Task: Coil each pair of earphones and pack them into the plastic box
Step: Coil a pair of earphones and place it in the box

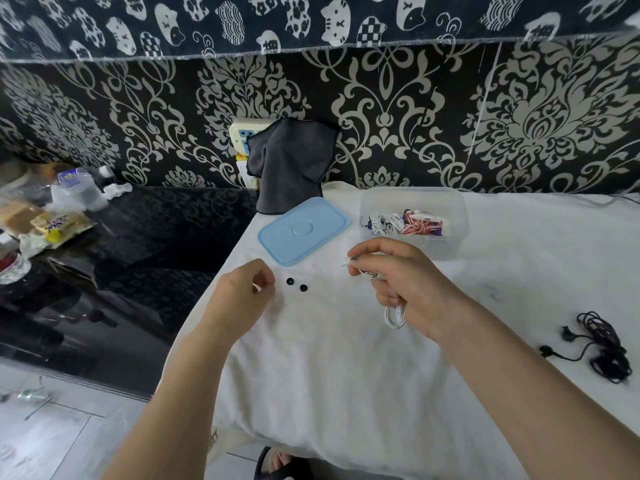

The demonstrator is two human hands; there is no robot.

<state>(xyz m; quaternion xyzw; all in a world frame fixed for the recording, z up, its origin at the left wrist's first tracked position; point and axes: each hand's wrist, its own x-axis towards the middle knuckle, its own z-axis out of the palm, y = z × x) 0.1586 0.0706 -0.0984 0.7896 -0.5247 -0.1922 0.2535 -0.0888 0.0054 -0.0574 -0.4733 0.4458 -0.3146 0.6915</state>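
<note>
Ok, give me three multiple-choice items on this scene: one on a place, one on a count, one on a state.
1. Where does the blue lid lie?
A. On the plastic box
B. On the white cloth, left of the plastic box
C. On the floor

2. How many small black ear tips lie by the left hand?
A. Two
B. Four
C. None

3. What state are the black earphones in?
A. Packed in the box
B. Held in the right hand
C. Loose on the cloth

Answers: 1 B, the lid lies flat beside the open plastic box. 2 A, two dots show. 3 C, they lie untouched at right, while the right hand grips a white coil.
</note>
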